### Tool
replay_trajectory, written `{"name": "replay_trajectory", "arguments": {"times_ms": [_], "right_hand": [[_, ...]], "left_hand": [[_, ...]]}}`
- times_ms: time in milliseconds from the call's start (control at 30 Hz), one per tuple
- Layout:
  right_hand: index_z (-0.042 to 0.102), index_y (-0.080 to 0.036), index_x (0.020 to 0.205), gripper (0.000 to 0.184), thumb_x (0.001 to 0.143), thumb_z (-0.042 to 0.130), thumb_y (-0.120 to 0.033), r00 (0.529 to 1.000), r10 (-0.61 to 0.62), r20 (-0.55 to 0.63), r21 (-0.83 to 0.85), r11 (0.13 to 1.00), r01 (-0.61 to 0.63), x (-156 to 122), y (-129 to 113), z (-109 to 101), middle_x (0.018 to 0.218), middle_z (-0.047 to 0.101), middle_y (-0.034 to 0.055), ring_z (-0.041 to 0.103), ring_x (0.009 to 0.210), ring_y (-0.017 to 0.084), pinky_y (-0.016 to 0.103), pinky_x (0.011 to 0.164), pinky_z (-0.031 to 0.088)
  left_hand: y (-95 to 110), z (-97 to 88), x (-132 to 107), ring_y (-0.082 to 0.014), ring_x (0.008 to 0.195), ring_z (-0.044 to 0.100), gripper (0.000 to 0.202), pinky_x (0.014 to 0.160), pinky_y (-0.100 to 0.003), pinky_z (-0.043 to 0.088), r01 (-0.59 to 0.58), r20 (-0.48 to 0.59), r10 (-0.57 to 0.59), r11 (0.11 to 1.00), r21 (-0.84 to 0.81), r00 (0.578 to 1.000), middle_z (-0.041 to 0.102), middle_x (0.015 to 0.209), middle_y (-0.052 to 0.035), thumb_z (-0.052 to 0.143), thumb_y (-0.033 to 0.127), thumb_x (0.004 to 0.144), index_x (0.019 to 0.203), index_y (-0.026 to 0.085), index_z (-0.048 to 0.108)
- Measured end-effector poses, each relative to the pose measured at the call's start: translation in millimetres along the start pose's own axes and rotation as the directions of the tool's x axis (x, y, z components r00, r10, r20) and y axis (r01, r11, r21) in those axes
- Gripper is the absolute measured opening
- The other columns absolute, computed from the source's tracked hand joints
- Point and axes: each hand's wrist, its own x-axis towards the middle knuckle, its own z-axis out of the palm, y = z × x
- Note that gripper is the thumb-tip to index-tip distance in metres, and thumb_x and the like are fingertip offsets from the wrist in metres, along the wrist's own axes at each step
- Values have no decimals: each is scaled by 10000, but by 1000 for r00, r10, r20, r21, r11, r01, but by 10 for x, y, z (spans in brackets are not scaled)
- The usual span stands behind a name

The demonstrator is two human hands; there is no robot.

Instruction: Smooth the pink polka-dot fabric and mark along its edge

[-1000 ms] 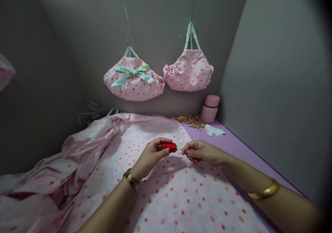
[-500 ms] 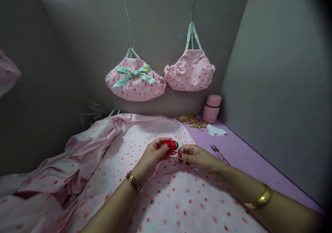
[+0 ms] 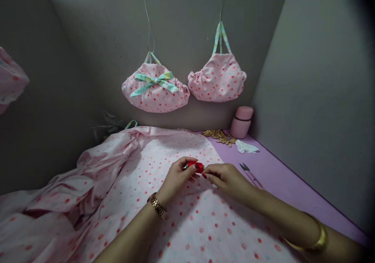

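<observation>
From the head view, we recorded the left hand [image 3: 177, 179] with its fingers closed around a spool of red thread [image 3: 195, 166], held over the pink polka-dot fabric [image 3: 178, 231]. The right hand [image 3: 227, 180] was just beside the spool, its fingertips [image 3: 205, 173] drawn together at the spool's end; we could not tell whether they gripped anything. Small thread snips [image 3: 250, 174] lay on the lilac surface [image 3: 287, 192] to the right of that hand. Farther back, we noted a pink flask [image 3: 241, 122], a heap of nuts [image 3: 219, 136] and a white scrap of tissue [image 3: 246, 147]. Two pink dotted bags [image 3: 155, 87] [image 3: 217, 79] hung against the grey wall [image 3: 88, 40]. A gold watch [image 3: 157, 205] circled the left wrist, and a gold bangle [image 3: 319, 239] circled the right arm.
</observation>
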Motion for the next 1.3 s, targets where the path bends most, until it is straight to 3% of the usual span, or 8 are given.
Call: {"name": "replay_trajectory", "arguments": {"times_ms": [100,233,400,667,867,967,1100,1300], "right_hand": [[633,-218,724,180,844,505,-257,994,-88,-65,-154,985,77,12,-6,-26,769,669,43,562,707,165,284,658,346],[594,-212,767,101,827,518,-241,995,-10,-104,-172,985,-8,25,49,7,714,632,22,521,642,145,270,607,327],[583,-201,1073,292,783,557,-218,989,142,47,136,980,-147,30,81,17,589,503,-41,424,535,108,239,509,290],[627,-195,1116,437,739,674,-411,946,213,244,402,865,-299,34,68,-27,551,509,-28,393,469,92,248,454,273],[629,-184,1017,403,746,650,-482,965,212,154,492,831,-261,30,193,11,590,516,-20,435,504,98,249,493,319],[595,-172,1007,388,758,624,-468,966,239,99,469,845,-257,23,198,-10,593,513,-25,432,506,97,245,494,308],[575,-170,952,353,755,597,-461,967,254,21,428,872,-239,15,162,-41,582,505,-32,442,510,104,245,494,309],[554,-184,958,407,719,604,-511,946,279,-162,481,860,-171,80,223,-87,578,473,-49,444,521,112,260,523,336]], "left_hand": [[-23,10,4,-74,599,548,216,536,-206,438,-9,-1,9,993,118,1000,648,819,-21,610,285,801,971,152,592],[-47,-6,1,-73,541,508,262,497,-213,429,-9,29,3,980,199,1000,613,748,1,606,316,791,996,153,596],[-89,-41,13,-73,535,490,295,468,-207,415,-34,116,10,978,206,993,572,730,16,628,349,767,999,168,610],[-96,-4,-6,-69,576,507,275,512,-211,422,-104,186,77,985,137,979,608,804,-18,656,331,775,994,168,621],[-11,23,-66,-29,573,505,586,521,-215,437,-140,102,122,971,193,987,480,1309,-114,625,336,810,1347,274,400],[24,-24,-58,-24,505,430,556,450,-199,349,-73,95,50,964,255,994,557,1053,-50,550,416,851,1351,225,401],[64,-51,-41,-45,484,314,473,446,-205,247,-8,85,-10,978,207,996,439,713,57,476,412,875,1277,165,481],[148,-23,-87,-80,510,239,377,488,-235,193,10,55,-27,956,293,998,308,604,82,471,434,850,1038,146,624]]}}
